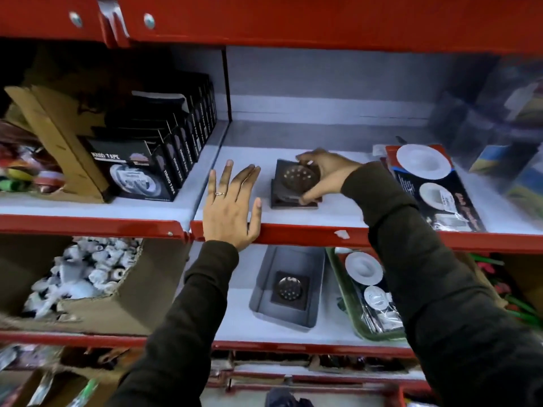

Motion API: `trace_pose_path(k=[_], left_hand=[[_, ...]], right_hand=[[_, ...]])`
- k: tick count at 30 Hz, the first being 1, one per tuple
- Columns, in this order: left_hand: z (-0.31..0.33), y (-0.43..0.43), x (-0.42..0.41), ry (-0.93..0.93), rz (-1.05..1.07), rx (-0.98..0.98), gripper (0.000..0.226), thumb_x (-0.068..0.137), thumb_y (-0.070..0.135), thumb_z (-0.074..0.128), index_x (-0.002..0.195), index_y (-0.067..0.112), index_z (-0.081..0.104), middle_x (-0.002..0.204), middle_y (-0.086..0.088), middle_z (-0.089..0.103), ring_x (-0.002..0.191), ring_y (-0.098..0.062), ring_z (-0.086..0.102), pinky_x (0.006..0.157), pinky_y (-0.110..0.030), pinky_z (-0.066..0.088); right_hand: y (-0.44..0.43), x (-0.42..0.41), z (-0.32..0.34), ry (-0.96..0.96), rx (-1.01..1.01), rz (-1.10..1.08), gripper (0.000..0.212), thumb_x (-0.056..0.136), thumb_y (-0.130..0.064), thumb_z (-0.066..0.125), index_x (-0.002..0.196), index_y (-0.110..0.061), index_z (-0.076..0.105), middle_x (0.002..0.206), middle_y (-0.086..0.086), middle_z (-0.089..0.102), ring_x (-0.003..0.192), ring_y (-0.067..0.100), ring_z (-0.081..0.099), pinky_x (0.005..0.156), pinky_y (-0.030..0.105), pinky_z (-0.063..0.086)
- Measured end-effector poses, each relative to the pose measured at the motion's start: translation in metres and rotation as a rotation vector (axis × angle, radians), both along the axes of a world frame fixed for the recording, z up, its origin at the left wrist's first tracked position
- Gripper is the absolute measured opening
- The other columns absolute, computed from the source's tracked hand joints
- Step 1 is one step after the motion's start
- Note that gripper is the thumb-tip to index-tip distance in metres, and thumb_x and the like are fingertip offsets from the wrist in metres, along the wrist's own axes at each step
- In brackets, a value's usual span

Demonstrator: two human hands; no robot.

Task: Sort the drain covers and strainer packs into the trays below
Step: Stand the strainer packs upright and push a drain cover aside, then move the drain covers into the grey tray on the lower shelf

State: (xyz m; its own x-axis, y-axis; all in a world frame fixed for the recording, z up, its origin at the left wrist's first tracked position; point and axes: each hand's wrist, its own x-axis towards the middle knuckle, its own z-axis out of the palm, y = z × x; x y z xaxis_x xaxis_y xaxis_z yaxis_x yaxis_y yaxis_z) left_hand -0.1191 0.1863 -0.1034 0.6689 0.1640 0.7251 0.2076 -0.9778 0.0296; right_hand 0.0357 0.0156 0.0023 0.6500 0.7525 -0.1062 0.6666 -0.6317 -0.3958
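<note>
On the upper shelf, the right hand has its fingers curled around the top drain cover of a small stack; tape boxes stand left, one strainer pack right. The left hand lies flat and empty, fingers spread, across the red shelf edge. Below, a grey tray holds one cover; a green tray beside it holds one pack.

On the upper shelf, stacked drain covers are set left of a strainer pack, while below one cover is held in the left tray, packs in the right tray.
</note>
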Motion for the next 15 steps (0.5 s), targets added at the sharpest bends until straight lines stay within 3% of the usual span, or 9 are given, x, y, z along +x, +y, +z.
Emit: trace_pose_path(k=[3, 6, 8, 12, 15], left_hand=[[-0.003, 0.001, 0.001, -0.042, 0.003, 0.002, 0.057, 0.093, 0.035, 0.037, 0.146, 0.015, 0.045, 0.15, -0.002, 0.049, 0.15, -0.029, 0.027, 0.124, -0.053, 0.013], [-0.006, 0.003, 0.003, -0.055, 0.012, 0.027, 0.057, 0.096, 0.037, 0.032, 0.146, 0.015, 0.044, 0.15, -0.001, 0.049, 0.151, -0.029, 0.026, 0.124, -0.054, 0.014], [-0.006, 0.003, 0.003, -0.044, 0.027, 0.037, 0.058, 0.096, 0.039, 0.028, 0.147, 0.015, 0.044, 0.15, -0.001, 0.048, 0.151, -0.028, 0.026, 0.123, -0.055, 0.014], [-0.005, 0.004, 0.005, -0.023, 0.051, 0.065, 0.06, 0.096, 0.04, 0.028, 0.148, 0.015, 0.043, 0.152, -0.001, 0.046, 0.151, -0.029, 0.026, 0.124, -0.055, 0.01], [-0.006, 0.003, 0.005, -0.029, 0.06, 0.072, 0.06, 0.096, 0.042, 0.026, 0.148, 0.016, 0.042, 0.152, -0.002, 0.046, 0.151, -0.029, 0.027, 0.125, -0.054, 0.008]], right_hand=[[-0.034, -0.033, 0.016, 0.001, 0.111, -0.001, 0.102, 0.053, -0.045, 0.088, 0.144, -0.028, 0.044, 0.14, -0.003, 0.047, 0.127, 0.016, 0.048, 0.101, 0.019, 0.035], [-0.073, -0.078, -0.001, 0.263, 0.078, 0.026, 0.101, 0.037, -0.051, 0.087, 0.131, -0.041, 0.053, 0.125, -0.016, 0.055, 0.111, 0.003, 0.058, 0.089, 0.004, 0.04], [-0.083, -0.105, -0.037, 0.454, -0.054, 0.061, 0.097, 0.032, -0.051, 0.089, 0.123, -0.044, 0.056, 0.117, -0.021, 0.058, 0.106, 0.0, 0.061, 0.087, 0.011, 0.048], [-0.056, -0.11, -0.13, 0.445, -0.325, 0.06, 0.073, 0.046, -0.05, 0.09, 0.112, -0.031, 0.065, 0.1, -0.021, 0.062, 0.097, 0.013, 0.064, 0.083, 0.022, 0.048], [-0.031, -0.085, -0.2, 0.376, -0.36, -0.099, 0.079, 0.063, -0.033, 0.089, 0.133, -0.017, 0.056, 0.131, 0.003, 0.062, 0.12, 0.028, 0.06, 0.101, 0.031, 0.049]])
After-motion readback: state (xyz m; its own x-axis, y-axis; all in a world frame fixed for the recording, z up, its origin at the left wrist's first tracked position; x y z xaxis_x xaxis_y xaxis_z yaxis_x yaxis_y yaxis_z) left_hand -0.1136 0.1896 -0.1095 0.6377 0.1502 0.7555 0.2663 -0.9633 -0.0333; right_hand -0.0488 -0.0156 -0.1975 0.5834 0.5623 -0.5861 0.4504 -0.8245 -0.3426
